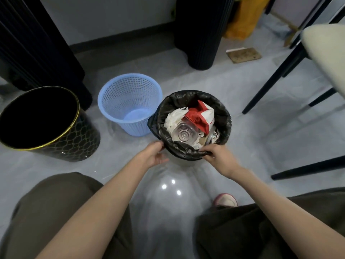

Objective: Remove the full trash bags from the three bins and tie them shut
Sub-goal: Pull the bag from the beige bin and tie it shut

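A black trash bag (223,116) lines a bin right in front of me, its edge folded over the rim, and the bin underneath is almost hidden. Inside lie white paper, a clear plastic cup (183,134) and a red and white carton (201,114). My right hand (217,156) pinches the bag's folded edge at the near rim. My left hand (155,155) touches the bag's near left edge, with the fingers partly hidden behind it. To the left stand a blue mesh bin (130,103) and a black bin with a gold rim (44,122), neither with a bag in it.
Two tall dark ribbed columns (201,30) stand at the back, by the wall. A chair with black legs (291,71) and a pale seat is on the right. A yellow bag (246,17) and a brown mat (243,55) lie beyond. My knees and one shoe (225,200) fill the foreground.
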### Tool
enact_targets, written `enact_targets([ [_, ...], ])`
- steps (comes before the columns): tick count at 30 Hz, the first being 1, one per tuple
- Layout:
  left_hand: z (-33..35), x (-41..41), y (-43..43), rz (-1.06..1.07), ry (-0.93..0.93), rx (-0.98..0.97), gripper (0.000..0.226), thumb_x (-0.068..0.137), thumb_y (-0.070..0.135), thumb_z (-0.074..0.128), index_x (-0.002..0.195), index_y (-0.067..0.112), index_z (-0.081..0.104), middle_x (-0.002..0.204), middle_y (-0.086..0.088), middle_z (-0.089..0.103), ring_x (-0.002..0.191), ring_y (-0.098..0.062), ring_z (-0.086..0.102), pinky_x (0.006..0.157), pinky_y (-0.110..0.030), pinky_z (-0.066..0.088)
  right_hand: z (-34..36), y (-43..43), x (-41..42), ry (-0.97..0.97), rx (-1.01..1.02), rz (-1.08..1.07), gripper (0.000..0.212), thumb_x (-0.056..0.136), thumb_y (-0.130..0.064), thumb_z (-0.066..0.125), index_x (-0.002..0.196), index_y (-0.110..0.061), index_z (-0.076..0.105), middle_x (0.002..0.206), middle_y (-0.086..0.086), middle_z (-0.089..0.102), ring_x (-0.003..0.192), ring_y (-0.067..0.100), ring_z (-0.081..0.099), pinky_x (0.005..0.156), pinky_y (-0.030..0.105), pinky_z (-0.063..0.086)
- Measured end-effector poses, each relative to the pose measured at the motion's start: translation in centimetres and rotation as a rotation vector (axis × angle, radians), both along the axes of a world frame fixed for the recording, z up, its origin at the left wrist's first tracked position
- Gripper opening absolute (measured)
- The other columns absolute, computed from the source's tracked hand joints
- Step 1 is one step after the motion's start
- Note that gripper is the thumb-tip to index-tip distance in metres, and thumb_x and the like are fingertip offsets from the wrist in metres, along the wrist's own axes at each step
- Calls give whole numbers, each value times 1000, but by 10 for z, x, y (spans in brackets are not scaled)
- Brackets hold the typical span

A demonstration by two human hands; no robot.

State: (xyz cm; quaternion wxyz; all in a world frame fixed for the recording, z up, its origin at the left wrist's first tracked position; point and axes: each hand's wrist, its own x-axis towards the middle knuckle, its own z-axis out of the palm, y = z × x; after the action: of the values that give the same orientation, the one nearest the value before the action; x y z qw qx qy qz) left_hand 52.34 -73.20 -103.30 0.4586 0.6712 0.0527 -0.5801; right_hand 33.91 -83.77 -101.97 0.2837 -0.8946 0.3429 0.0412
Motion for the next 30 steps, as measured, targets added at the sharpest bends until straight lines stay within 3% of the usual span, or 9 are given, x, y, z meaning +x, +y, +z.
enact_targets([
  [5, -13, 0, -5, 125, 28, -17, 19, 96, 15, 45, 79, 19, 52, 73, 2, 47, 62, -10, 42, 77, -37, 48, -1, -3, -4, -13, -8, -3, 26, 87, -9, 58, 111, -13, 69, 113, 6, 67, 105, 25, 61, 90, 31, 44],
  [8, -10, 4, -2, 165, 31, -43, 4, 95, 15, 50, 95, 15, 53, 74, 1, 50, 60, -8, 46, 84, -37, 50, 0, -3, -4, -18, 11, -8, 25, 87, -8, 57, 108, -13, 69, 110, 7, 67, 102, 25, 61, 89, 32, 45],
  [12, 0, 8, 5, 177, 21, -105, 14, 96, 11, 48, 108, 7, 53, 94, -10, 63, 75, -16, 62, 90, -34, 48, -2, 0, -4, -2, -5, -14, 26, 87, -8, 56, 110, -12, 68, 110, 7, 66, 102, 26, 60, 87, 29, 42],
  [14, 10, 9, 11, 172, 9, -123, 9, 97, 6, 43, 95, 9, 51, 101, -13, 61, 83, -20, 61, 89, -37, 47, -2, 4, -3, -1, -13, -29, 28, 87, -8, 56, 112, -12, 67, 112, 8, 65, 103, 27, 60, 88, 30, 42],
  [17, 29, 6, 19, 171, -61, -131, 23, 96, 0, 41, 81, 16, 37, 87, -10, 60, 73, -19, 60, 90, -45, 48, 3, 11, -3, 38, -6, -17, 36, 84, -7, 53, 119, -14, 62, 120, 8, 62, 110, 27, 58, 91, 31, 41],
  [20, 49, 2, 30, 146, -50, -179, 23, 95, -2, 42, 82, 17, 37, 83, -10, 60, 69, -18, 63, 87, -45, 49, 14, 22, -4, 171, -149, 100, 53, 81, -11, 49, 132, -21, 47, 131, 1, 53, 116, 26, 54, 92, 36, 43],
  [22, 63, -2, 37, 117, -40, -210, 20, 95, 0, 43, 84, 16, 39, 82, -10, 62, 60, -15, 67, 80, -38, 52, 20, 33, -3, 90, -309, 134, 56, 79, -19, 52, 133, -25, 40, 132, -3, 49, 104, 28, 60, 84, 37, 46],
  [25, 77, -9, 44, 115, -42, -263, 18, 95, 1, 44, 84, 14, 41, 81, -10, 61, 50, -11, 67, 70, -32, 52, 25, 52, 4, -136, -410, 181, 53, 74, -35, 66, 122, -24, 46, 118, -1, 53, 80, 25, 62, 60, 32, 47],
  [30, 87, -13, 46, 111, -33, -326, 17, 95, 1, 44, 85, 13, 42, 84, -11, 61, 53, -12, 69, 61, -29, 58, 20, 58, 17, -201, -498, 231, 31, 65, -28, 75, 90, -12, 65, 100, 7, 59, 79, 27, 62, 59, 32, 50],
])
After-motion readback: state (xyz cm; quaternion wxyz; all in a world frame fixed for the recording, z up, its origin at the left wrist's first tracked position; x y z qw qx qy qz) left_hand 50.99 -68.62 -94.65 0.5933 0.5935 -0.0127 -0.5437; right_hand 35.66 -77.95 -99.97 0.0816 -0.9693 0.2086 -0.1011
